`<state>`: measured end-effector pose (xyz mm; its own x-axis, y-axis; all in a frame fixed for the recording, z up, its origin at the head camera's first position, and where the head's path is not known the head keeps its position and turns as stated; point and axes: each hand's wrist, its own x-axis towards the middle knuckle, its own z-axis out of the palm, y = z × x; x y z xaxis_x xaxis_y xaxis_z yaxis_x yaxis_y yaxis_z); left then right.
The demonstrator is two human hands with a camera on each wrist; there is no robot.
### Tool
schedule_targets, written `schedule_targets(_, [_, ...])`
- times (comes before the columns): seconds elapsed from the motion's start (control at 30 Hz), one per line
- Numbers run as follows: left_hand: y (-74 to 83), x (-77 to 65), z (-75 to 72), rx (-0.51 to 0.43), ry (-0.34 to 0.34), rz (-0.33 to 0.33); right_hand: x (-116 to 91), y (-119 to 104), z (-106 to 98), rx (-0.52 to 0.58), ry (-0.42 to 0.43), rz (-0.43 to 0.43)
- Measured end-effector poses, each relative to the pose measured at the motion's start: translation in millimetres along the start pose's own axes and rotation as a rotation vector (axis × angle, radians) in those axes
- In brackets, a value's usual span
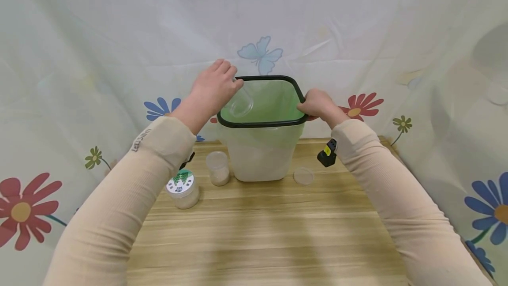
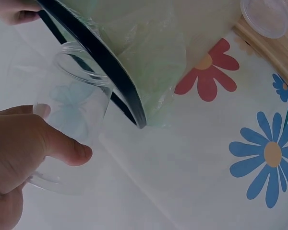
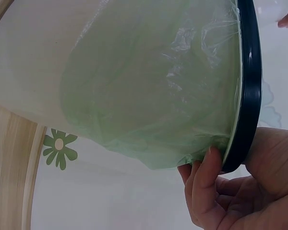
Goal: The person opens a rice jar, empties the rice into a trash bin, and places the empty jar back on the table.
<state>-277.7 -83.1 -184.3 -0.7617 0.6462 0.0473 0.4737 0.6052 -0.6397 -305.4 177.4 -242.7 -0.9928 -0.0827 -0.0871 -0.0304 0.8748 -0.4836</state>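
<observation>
A white bin with a black rim and a green bag liner stands at the back of the wooden table. My left hand grips a clear plastic jar, tilted with its uncovered mouth over the bin's left side. Nothing shows inside that jar in the left wrist view. On the opposite side, my right hand holds the bin by its rim, fingers curled under the edge against the liner, as the right wrist view shows.
Left of the bin stand a small clear jar with pale contents and a jar with a printed lid. A clear round lid lies to the bin's right. A flower-patterned curtain hangs close behind.
</observation>
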Motion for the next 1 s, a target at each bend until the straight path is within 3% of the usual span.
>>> schedule_targets(0.23, [0.8, 1.7, -1.8, 0.103, -0.007, 0.046, 0.1, -0.4, -0.3, 0.003, -0.004, 0.001])
schedule_targets(0.47, [2.2, 2.0, -1.3, 0.129, -0.002, 0.044, -1.2, -1.0, -1.1, -0.006, -0.003, 0.0])
schedule_targets(0.7, [1.9, 0.0, 1.5, 0.055, 0.004, 0.007, -1.9, 0.3, -1.2, 0.009, 0.0, 0.004])
schedule_targets(1.0, [1.3, -7.2, 11.0, -0.073, 0.059, -0.082, -1.9, 2.8, -0.3, 0.018, 0.011, 0.001])
